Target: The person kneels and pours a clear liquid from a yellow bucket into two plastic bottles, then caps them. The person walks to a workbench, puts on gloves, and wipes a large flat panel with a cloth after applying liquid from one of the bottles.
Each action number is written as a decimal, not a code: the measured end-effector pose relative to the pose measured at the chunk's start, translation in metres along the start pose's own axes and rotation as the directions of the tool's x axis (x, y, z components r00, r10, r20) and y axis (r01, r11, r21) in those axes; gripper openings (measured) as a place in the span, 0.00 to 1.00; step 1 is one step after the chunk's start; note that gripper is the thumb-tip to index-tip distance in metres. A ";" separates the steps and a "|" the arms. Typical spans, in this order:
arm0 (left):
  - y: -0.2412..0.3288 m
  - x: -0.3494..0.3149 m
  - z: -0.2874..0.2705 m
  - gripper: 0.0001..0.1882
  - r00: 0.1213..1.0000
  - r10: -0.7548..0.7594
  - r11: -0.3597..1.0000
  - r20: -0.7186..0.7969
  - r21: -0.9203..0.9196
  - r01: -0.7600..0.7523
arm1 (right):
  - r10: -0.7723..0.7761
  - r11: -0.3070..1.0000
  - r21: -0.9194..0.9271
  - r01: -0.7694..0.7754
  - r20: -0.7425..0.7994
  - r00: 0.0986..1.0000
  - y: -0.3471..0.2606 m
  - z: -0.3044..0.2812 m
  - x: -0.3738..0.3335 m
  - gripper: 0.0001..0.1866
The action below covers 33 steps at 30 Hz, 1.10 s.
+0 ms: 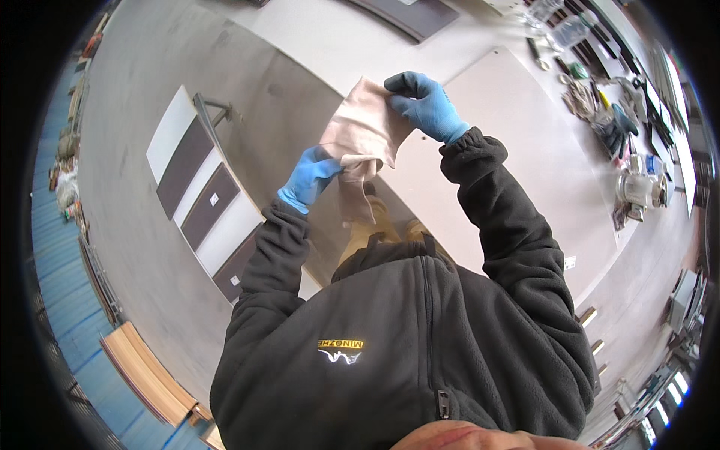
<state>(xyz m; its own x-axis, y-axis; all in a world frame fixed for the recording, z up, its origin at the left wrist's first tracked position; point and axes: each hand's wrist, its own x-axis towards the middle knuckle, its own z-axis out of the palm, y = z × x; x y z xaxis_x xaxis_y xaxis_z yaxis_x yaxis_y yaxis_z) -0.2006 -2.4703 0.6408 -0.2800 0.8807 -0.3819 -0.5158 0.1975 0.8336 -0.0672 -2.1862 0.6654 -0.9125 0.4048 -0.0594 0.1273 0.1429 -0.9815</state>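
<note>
A pale pink-beige cloth [364, 124] hangs between my two hands, partly folded, with a loose end dangling toward my legs. My left hand [309, 178], in a blue glove, pinches the cloth's lower left edge. At its upper right edge my right hand [429, 105], also in a blue glove with a darker fingertip area, has its fingers closed on the fabric. Both hands are in front of my body, beside the near left edge of a light-coloured worktable.
A large pale panel [480, 161] lies on the worktable, with a dark panel [411, 15] farther off. Gloves [616, 131], clear bottles [571, 31] and a jar [637, 189] crowd the right side. A rack of dark and white panels [199, 187] stands left; stacked boards [146, 371] lie lower left.
</note>
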 end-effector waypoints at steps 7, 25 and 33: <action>0.035 -0.033 -0.083 0.12 0.987 -0.128 0.992 -0.094 -0.015 0.127 | 0.021 0.913 0.337 -0.228 0.522 0.853 0.009 0.140 0.043 0.38; 0.004 -0.070 -0.264 0.23 0.887 -0.090 0.986 -0.452 -0.164 0.017 | 0.001 1.000 -0.003 -0.001 0.035 0.999 -0.060 0.189 0.179 0.16; -0.041 -0.129 -0.286 0.28 0.748 -0.177 0.970 -0.639 -0.242 0.022 | -0.604 0.437 -0.555 0.708 0.402 0.688 -0.192 0.183 0.224 0.23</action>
<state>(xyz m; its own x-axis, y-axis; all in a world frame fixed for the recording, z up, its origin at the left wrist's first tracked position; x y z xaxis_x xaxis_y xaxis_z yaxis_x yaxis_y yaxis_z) -0.3749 -2.7148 0.5414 -0.6361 0.3490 -0.6882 -0.7025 0.1072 0.7036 -0.3674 -2.2880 0.8073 -0.8611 -0.1704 0.4790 -0.3743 0.8501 -0.3704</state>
